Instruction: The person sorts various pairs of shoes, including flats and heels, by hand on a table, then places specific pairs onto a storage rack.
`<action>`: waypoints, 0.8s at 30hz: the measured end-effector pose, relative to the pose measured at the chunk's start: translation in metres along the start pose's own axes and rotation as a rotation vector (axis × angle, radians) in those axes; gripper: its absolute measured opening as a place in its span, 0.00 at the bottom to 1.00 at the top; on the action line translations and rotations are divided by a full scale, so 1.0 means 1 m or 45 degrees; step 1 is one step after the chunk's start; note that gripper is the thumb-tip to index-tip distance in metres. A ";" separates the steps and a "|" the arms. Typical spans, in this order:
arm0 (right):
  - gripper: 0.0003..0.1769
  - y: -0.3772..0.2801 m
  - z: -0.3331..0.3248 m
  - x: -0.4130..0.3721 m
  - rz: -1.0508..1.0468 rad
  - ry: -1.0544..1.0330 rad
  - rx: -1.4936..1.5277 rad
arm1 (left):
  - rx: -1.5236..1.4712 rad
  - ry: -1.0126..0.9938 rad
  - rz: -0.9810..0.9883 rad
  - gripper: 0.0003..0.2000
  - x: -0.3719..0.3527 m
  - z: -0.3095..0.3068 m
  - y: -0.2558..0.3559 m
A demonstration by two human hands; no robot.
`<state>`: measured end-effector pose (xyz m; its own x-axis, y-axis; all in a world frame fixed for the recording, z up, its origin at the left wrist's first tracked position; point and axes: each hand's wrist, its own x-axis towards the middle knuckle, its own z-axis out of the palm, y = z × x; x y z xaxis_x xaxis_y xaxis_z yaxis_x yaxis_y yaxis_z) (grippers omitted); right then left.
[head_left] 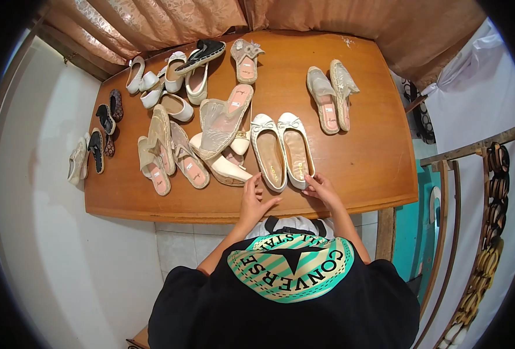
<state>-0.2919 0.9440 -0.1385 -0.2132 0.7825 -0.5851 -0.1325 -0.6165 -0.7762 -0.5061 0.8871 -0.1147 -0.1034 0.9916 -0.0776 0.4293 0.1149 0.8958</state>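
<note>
A pair of white ballet flats with bows stands side by side at the table's front, toes pointing away from me. My left hand (pixel 255 200) is at the heel of the left ballet flat (pixel 268 154), thumb and fingers apart, fingertips close to its outer side. At the heel of the right ballet flat (pixel 296 152), the fingers of my right hand (pixel 322 191) close on the rim. Just left of the pair lie a clear-wrapped espadrille mule (pixel 227 122) and a cream pointed shoe (pixel 228 169), partly overlapping.
The wooden table (pixel 362 168) carries more espadrille mules (pixel 322 100) at right, white flats (pixel 175 72) and a black shoe (pixel 201 56) at back left. Dark small shoes (pixel 96 149) line the left edge. A rack with sandals (pixel 490 198) stands at right.
</note>
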 end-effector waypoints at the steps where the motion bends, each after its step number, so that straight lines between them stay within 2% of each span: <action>1: 0.25 0.000 0.000 0.000 0.002 -0.003 -0.004 | -0.042 0.029 -0.045 0.45 -0.001 0.003 -0.005; 2: 0.25 0.000 0.001 0.000 0.009 -0.002 0.002 | -0.044 0.034 -0.047 0.45 -0.001 0.004 -0.009; 4: 0.25 0.000 0.001 0.000 0.014 -0.003 0.005 | -0.024 -0.085 -0.218 0.48 0.004 0.004 -0.007; 5: 0.25 -0.001 0.000 0.000 0.034 -0.001 0.002 | -0.025 -0.082 -0.217 0.48 0.007 0.007 -0.009; 7: 0.25 0.000 0.000 0.001 0.049 0.002 0.001 | -0.067 -0.019 -0.049 0.49 0.014 0.013 -0.017; 9: 0.20 0.001 -0.002 0.001 0.063 -0.040 0.010 | -0.108 -0.089 -0.112 0.48 0.020 0.014 -0.024; 12: 0.25 0.005 -0.004 0.001 -0.003 -0.084 0.041 | -0.143 -0.195 -0.178 0.47 0.026 0.015 -0.029; 14: 0.24 0.008 -0.004 -0.001 -0.040 -0.102 0.055 | -0.142 -0.239 -0.188 0.47 0.024 0.017 -0.032; 16: 0.24 0.008 -0.004 -0.003 -0.076 -0.111 0.071 | -0.134 -0.178 -0.105 0.42 0.023 0.020 -0.034; 18: 0.19 0.008 -0.003 -0.005 -0.056 -0.139 0.082 | -0.141 -0.141 -0.114 0.38 0.021 0.021 -0.030; 22: 0.20 0.010 -0.001 -0.005 -0.081 -0.101 0.046 | -0.148 -0.011 -0.084 0.27 0.018 0.027 -0.024; 24: 0.21 0.009 0.000 -0.005 -0.083 -0.086 0.006 | -0.147 0.020 -0.072 0.25 0.016 0.029 -0.021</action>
<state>-0.2922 0.9340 -0.1427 -0.2686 0.8134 -0.5161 -0.1530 -0.5650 -0.8108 -0.4908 0.9025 -0.1471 -0.1388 0.9825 -0.1238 0.3163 0.1625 0.9346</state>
